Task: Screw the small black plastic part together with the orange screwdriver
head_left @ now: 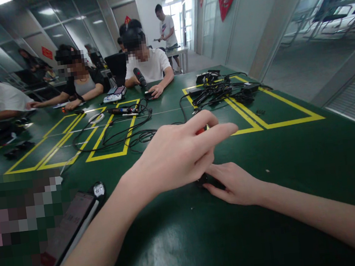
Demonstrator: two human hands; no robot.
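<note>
My left hand [179, 152] reaches in from the lower left, with its back to me and its fingers bent and pinched together. A bit of something red [200, 130] shows between those fingers; the rest of it is hidden. Just below and to the right, my right hand [236, 182] rests low over the table. Its thumb and fingers hold a small black object [214, 181] from the side. Most of that object is covered by my hands, so its kind cannot be told. The left hand is directly above it; whether they touch is hidden.
A phone [71, 230] lies beside my left forearm. On the green table [279, 155], yellow tape outlines hold tangled black cables and adapters [220, 91]. More cables [141, 124] run left. Across the table, a person in a white shirt [149, 65] holds a black power screwdriver [140, 76].
</note>
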